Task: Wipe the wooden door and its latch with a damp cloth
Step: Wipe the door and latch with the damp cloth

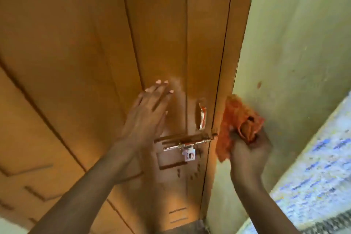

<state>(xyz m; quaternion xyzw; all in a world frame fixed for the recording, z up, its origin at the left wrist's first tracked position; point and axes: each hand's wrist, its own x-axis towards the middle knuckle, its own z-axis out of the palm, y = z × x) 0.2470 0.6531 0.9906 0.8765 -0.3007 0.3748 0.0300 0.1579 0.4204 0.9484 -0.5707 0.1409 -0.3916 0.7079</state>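
Note:
The wooden door [95, 43] fills most of the view, brown with raised panels. Its metal sliding latch [188, 141] lies across the door's right edge, with a small white padlock [188, 154] hanging under it and a metal pull handle [202, 114] just above. My left hand [148, 112] rests flat on the door, fingers spread, up and left of the latch. My right hand [248, 150] grips a bunched orange cloth [235, 118] that touches the door frame [228, 74] right beside the latch's bolt end.
A pale green wall [294, 43] stands right of the frame. A blue-and-white patterned surface [319, 186] runs along the lower right.

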